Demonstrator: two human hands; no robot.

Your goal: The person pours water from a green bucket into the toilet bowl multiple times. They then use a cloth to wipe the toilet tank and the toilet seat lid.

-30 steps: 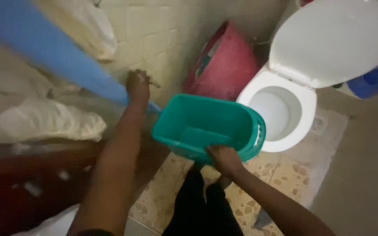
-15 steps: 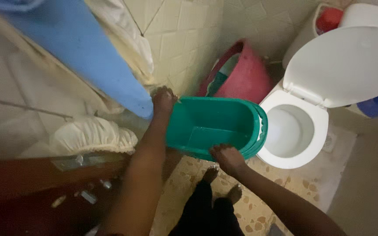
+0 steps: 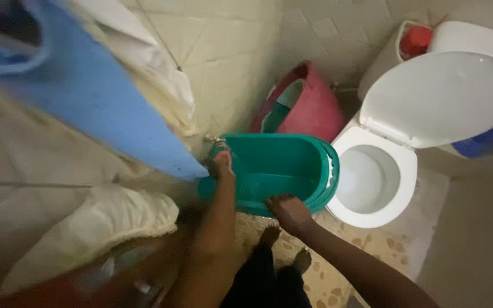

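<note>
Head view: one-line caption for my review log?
Right hand grips a green bucket's near rim, left hand at its far corner, beside an open toilet.

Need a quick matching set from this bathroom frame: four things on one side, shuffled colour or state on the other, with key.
Things:
1. bucket
2. toilet lid
3. tub against the wall
4. hanging cloth

Colour or state:
A. blue
B. green, gripped at the rim by the right hand
C. pink-red, tilted
D. white, raised

Pairs: 1-B, 2-D, 3-C, 4-A
</note>
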